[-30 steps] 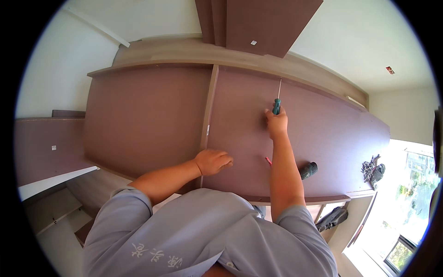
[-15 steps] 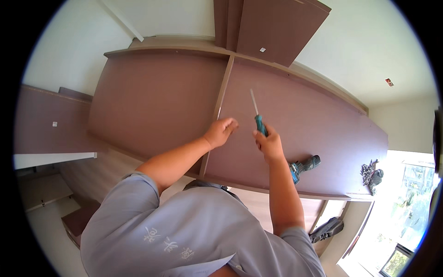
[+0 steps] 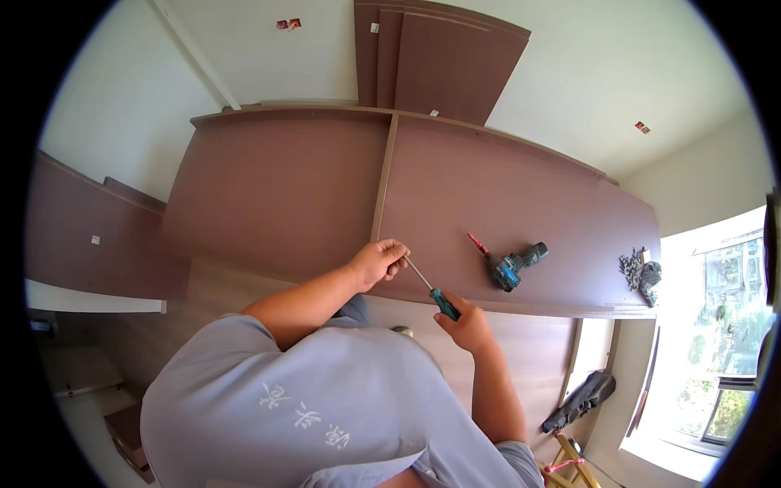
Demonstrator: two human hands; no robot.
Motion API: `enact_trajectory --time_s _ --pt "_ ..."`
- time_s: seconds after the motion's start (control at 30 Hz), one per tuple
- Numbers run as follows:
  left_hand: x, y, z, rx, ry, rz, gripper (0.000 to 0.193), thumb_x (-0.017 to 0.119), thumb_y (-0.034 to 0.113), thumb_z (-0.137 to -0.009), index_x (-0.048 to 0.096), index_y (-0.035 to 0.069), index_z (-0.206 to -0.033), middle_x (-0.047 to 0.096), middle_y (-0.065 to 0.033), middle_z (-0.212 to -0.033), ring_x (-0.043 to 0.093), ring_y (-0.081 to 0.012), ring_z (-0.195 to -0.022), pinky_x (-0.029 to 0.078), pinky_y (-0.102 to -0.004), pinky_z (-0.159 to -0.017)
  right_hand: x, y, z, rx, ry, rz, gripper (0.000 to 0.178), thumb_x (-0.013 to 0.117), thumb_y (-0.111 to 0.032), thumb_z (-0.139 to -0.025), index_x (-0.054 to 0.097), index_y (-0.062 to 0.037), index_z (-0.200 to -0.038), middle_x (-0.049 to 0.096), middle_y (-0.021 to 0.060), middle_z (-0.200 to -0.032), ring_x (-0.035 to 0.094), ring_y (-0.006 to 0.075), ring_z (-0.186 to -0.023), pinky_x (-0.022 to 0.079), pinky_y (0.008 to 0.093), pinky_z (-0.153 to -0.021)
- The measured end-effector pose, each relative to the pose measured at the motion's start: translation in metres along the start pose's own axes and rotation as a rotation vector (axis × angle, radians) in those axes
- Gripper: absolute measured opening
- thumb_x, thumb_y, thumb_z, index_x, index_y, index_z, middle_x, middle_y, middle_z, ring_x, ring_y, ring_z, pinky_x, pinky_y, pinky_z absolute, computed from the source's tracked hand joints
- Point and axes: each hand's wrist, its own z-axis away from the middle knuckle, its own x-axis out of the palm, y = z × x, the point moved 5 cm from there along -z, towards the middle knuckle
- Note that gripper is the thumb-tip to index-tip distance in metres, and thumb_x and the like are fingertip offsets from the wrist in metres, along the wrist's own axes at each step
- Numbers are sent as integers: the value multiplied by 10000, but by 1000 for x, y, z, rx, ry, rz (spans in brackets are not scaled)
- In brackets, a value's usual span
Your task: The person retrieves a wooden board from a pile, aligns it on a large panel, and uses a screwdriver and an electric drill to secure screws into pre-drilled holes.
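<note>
holding the green screwdriver (image 3: pixel 443 302) is the right hand (image 3: pixel 467 324), with its fingers wrapped round the handle. the left hand (image 3: pixel 379 265) has its fingers curled in at the tip of the metal rod. i cannot tell if those fingers pinch the tip itself or some tiny thing. the screwdriver slants between the two hands, by the near edge of the big brown board (image 3: pixel 455 195).

one worry is a poke: if the right hand pushed too hard, or the left fingers let go, the tip could slip into the skin. a loose hold could also let the screwdriver fall past the edge. a blue and black drill (image 3: pixel 507 272) lies on the board, to the right of the hands, with its red bit (image 3: pixel 477 241) pointing to the far left. a bump from the right arm (image 3: pixel 496 386) could slide it toward the near edge. a pile of small dark bits (image 3: pixel 630 267) sits near the right end of the board, and a hard knock might make some roll off.
</note>
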Motion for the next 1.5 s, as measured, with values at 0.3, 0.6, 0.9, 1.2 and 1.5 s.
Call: enact_trajectory --time_s 0.3,0.6,0.9,1.2,1.5 --pt "-150 71 19 14 -13 -156 255 603 271 -1082 689 35 -1125 592 4 -758 466 -54 -591 375 -215 -511 63 -105 -97 -214 155 253 445 804 -163 -824 689 -131 -1252 673 122 -1142 691 367 -959 563 448 -806" --pt "-357 161 -70 -46 237 30 366 645 426 -1040 634 93 -890 457 46 -662 376 -67 -515 285 -246 -439 251 -136 -288 211 162 -202 322 717 -207 -957 663 -40 -1228 711 152 -962 701 348 -920 549 437 -842" --pt "-425 228 -227 8 349 -71 324 688 367 -1020 620 96 -856 451 43 -667 357 -73 -534 271 -263 -455 329 -183 -423 463 343 -864 314 643 -269 -1042 621 -6 -1212 652 31 -922 560 74 -656 444 240 -519" --pt "-456 220 -134 735 411 -820 163 629 207 -1019 702 62 -997 727 -111 -912 698 -279 -810 527 -407 -687 388 -218 -445 568 222 -1973 296 526 -308 -1107 561 -27 -1192 598 67 -1023 513 126 -750 449 252 -589" --pt "-472 143 24 810 163 -1366 143 756 104 -792 724 159 -919 635 -29 -763 648 -250 -716 533 -403 -639 367 -230 -445 525 494 -1120 306 547 -313 -1098 565 -52 -1255 620 40 -963 493 102 -676 438 246 -541"
